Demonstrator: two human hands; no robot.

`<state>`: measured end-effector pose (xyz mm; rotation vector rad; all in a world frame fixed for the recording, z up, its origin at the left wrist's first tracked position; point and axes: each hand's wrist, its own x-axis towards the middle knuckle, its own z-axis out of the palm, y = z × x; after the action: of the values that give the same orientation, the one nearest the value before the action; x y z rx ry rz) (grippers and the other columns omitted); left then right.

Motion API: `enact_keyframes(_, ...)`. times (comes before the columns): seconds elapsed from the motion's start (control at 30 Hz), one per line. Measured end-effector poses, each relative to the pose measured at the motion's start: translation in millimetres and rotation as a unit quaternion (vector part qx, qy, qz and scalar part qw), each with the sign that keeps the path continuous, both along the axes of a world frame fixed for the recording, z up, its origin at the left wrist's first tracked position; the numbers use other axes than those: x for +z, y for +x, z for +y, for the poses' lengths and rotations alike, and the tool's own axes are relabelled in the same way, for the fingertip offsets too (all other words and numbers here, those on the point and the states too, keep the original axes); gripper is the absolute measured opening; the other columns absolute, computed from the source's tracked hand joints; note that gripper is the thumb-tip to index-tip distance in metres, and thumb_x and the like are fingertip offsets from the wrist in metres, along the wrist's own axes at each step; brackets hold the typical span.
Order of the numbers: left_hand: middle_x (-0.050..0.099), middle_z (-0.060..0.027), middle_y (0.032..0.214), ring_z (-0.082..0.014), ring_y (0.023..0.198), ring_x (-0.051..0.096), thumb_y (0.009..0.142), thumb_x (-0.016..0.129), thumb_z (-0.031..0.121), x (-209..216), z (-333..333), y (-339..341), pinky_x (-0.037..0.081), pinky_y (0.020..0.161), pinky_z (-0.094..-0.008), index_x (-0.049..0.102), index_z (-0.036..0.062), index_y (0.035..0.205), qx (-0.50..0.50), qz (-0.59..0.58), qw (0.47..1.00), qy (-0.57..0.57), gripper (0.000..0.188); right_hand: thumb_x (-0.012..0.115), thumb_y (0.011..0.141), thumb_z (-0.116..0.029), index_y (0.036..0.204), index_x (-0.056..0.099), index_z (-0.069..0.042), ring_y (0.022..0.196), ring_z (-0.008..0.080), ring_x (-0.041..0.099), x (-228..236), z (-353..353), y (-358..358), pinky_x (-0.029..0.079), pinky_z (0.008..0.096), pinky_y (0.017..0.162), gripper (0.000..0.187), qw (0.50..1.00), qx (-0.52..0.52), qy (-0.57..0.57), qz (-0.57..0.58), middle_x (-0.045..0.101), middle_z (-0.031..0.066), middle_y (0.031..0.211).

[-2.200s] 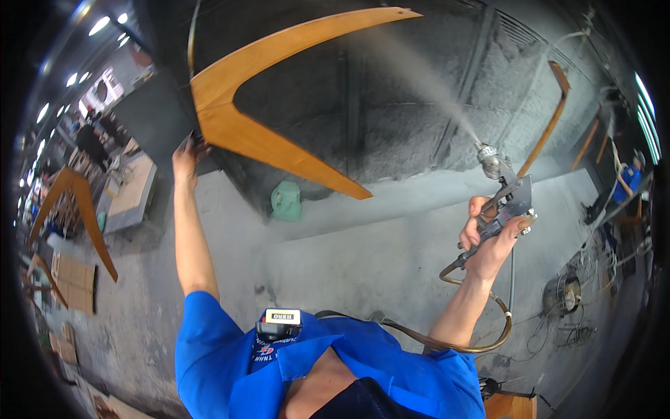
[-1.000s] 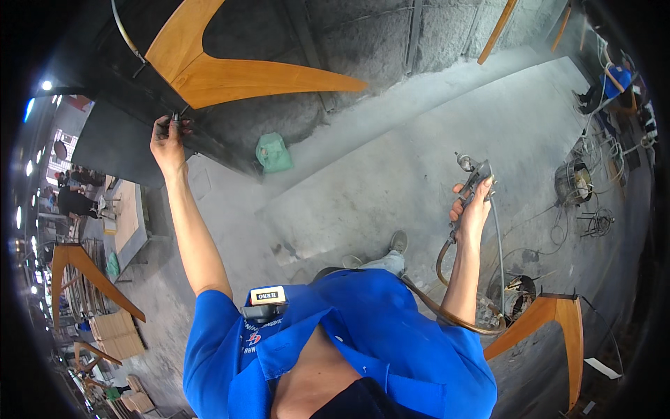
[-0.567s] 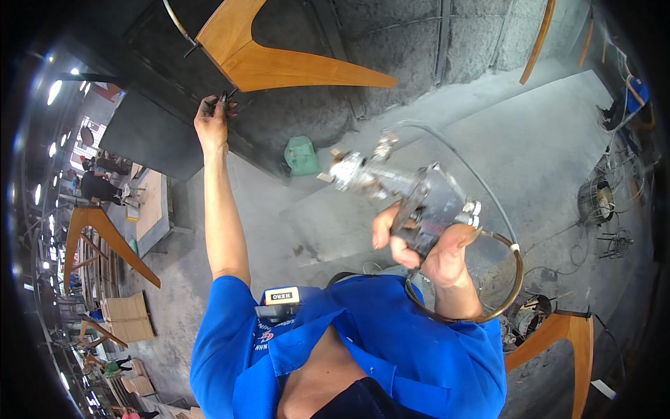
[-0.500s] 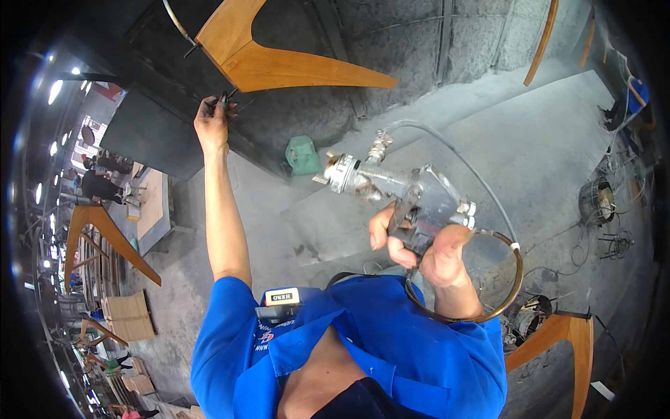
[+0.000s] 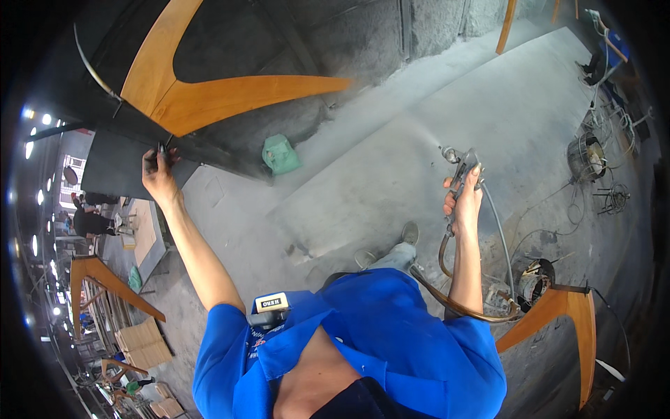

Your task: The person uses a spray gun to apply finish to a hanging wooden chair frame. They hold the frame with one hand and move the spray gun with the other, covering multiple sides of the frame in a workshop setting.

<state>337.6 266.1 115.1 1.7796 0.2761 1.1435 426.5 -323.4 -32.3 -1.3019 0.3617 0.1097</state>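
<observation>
above and left of the spray gun (image 5: pixel 460 164), the v-shaped wooden piece (image 5: pixel 209 98) is hanging, its long arm running rightward. the left hand (image 5: pixel 159 176) is pinching its hanger hook, nearer; the right hand (image 5: pixel 464 199) is clamping the gun, nozzle up.

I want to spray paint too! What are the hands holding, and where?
The right hand grips a spray gun by its handle. The left hand pinches a thin hook under the hanging wooden piece.
</observation>
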Motion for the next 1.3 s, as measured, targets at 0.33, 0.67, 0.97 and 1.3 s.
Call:
enact_keyframes(0.33, 0.068, -0.0068, 0.089, -0.0128, 0.079, 0.069, 0.101, 0.059, 0.004, -4, -127, 59, 0.056, 0.068, -0.0276, 0.062, -0.0030, 0.104, 0.011, -0.012, 0.999, -0.038, 0.008, 0.043, 0.088, -0.085, 0.122, 0.058, 0.008, 0.047, 0.0046, 0.042, 152, -25, 29, 0.031, 0.0215, 0.042, 0.100, 0.885, 0.374, 0.057, -0.272, 0.064, 0.0087, 0.077)
enact_keyframes(0.67, 0.067, -0.0040, 0.082, -0.0073, 0.071, 0.061, 0.102, 0.058, 0.007, -10, -209, 94, 0.049, 0.064, -0.0247, 0.063, -0.0036, 0.107, -0.008, 0.041, 0.998, -0.053, 0.013, 0.038, 0.097, -0.075, 0.116, 0.053, 0.009, 0.048, 0.0045, 0.040, 256, -52, 120, 0.032, 0.0210, 0.041, 0.088, 0.838, 0.352, -0.026, -0.416, 0.065, 0.0118, 0.088)
enact_keyframes(0.97, 0.068, -0.0047, 0.083, -0.0083, 0.070, 0.060, 0.107, 0.051, 0.016, -1, -248, 94, 0.049, 0.061, -0.0234, 0.060, -0.0051, 0.126, -0.163, 0.050, 0.980, -0.100, 0.030, 0.033, 0.068, -0.102, 0.114, 0.059, 0.008, 0.039, 0.0018, 0.028, 351, -90, 78, 0.024, 0.0195, 0.037, 0.122, 0.790, 0.331, -0.176, -0.485, 0.057, 0.0045, 0.063)
enact_keyframes(1.3, 0.073, -0.0113, 0.086, -0.0101, 0.068, 0.062, 0.108, 0.049, 0.016, -20, -285, 117, 0.052, 0.055, -0.0261, 0.061, -0.0104, 0.126, -0.101, 0.076, 0.990, -0.054, 0.034, 0.023, 0.084, -0.092, 0.102, 0.058, 0.004, 0.037, 0.0017, 0.025, 452, -13, 37, 0.022, 0.0207, 0.038, 0.104, 0.633, 0.310, -0.427, -0.566, 0.044, -0.0037, 0.051)
